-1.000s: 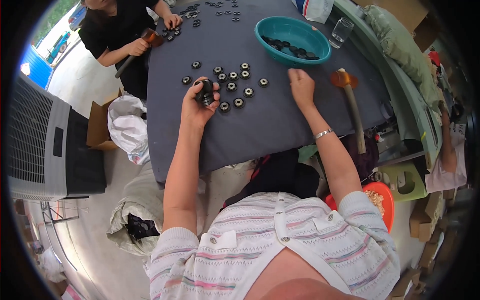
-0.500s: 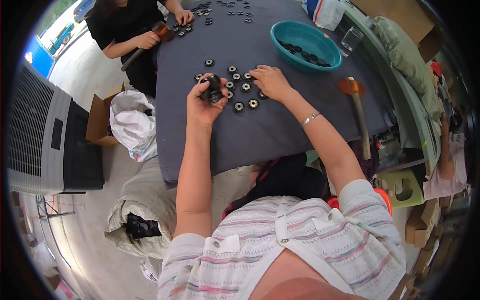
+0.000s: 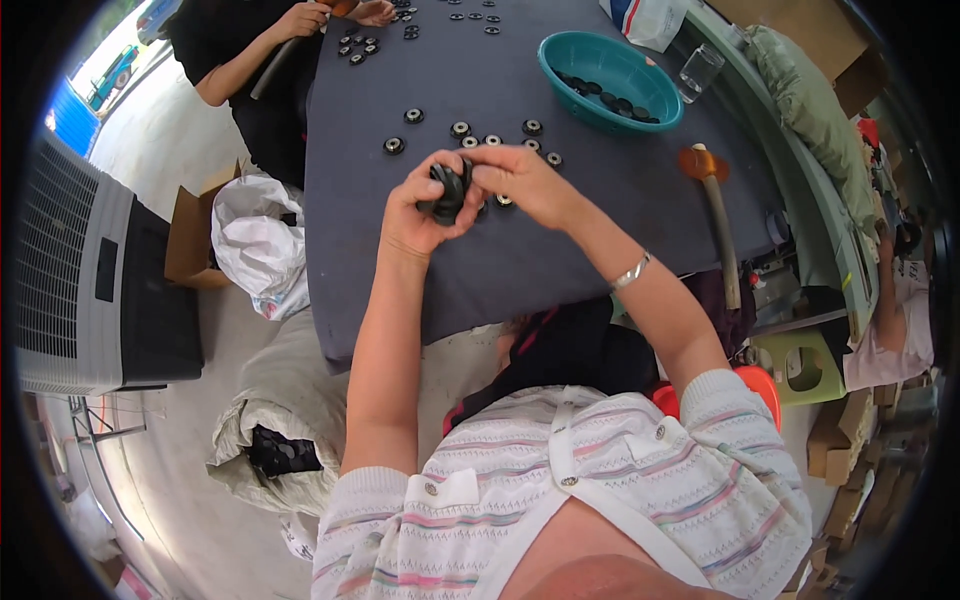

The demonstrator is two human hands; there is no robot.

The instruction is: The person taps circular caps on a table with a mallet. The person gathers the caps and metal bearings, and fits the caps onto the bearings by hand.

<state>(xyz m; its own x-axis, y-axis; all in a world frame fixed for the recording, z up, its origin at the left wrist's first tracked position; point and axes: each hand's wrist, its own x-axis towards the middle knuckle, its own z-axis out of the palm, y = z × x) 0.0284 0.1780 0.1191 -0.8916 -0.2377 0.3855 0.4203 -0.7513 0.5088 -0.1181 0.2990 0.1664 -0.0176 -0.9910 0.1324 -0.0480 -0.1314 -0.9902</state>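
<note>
Several black round wheel-like parts (image 3: pixel 447 192) are gripped together in my left hand (image 3: pixel 412 222), above the grey-covered table. My right hand (image 3: pixel 530 185) meets them from the right, its thumb and fingers pinched together against the end of the bunch. What exactly lies between those fingertips is partly hidden. Around and beyond both hands, more black wheel-like parts with pale metal centres (image 3: pixel 460 129) lie scattered on the table. Some of them are covered by my hands.
A teal basin (image 3: pixel 640 72) with black discs stands at the far right, beside a glass jar (image 3: pixel 700 72). A mallet (image 3: pixel 720 230) lies on the right. Across the table, a co-worker's hand (image 3: pixel 305 18) holds another mallet. A sack of black pieces (image 3: pixel 250 400) sits on the floor.
My right hand has left the parts on the table and come leftward to my left hand. Several table parts now sit farther right. The co-worker's mallet has been raised.
</note>
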